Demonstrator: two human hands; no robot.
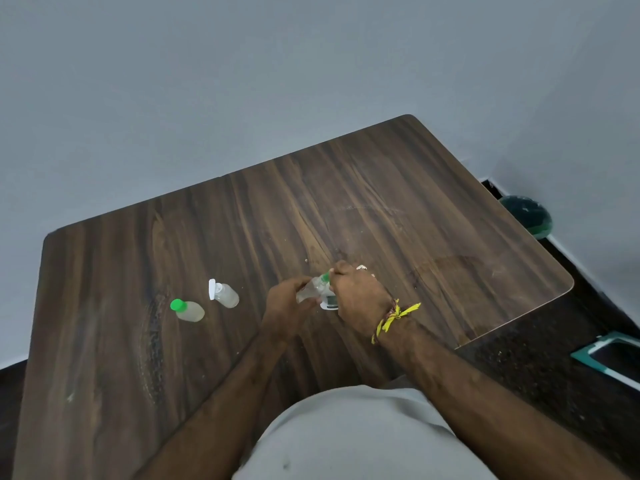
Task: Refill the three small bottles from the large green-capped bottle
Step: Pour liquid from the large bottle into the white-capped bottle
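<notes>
Over the middle of the wooden table (pixel 381 209), my left hand (pixel 285 304) grips a clear bottle (pixel 310 289) by its body. My right hand (pixel 358 294) curls its fingers round the green cap (pixel 325 277) at that bottle's top. A white labelled part (pixel 330 302) shows just under my right hand; I cannot tell whether it belongs to the same bottle. To the left stand two small bottles of pale liquid, apart from both hands. One has a green cap (pixel 187 310). The other has its white flip lid (pixel 223 294) standing open.
The table sits in a corner with grey walls behind and to the right. A green bin (pixel 530 216) stands on the dark floor past the table's right edge. A teal-framed object (pixel 609 355) lies on the floor at the right.
</notes>
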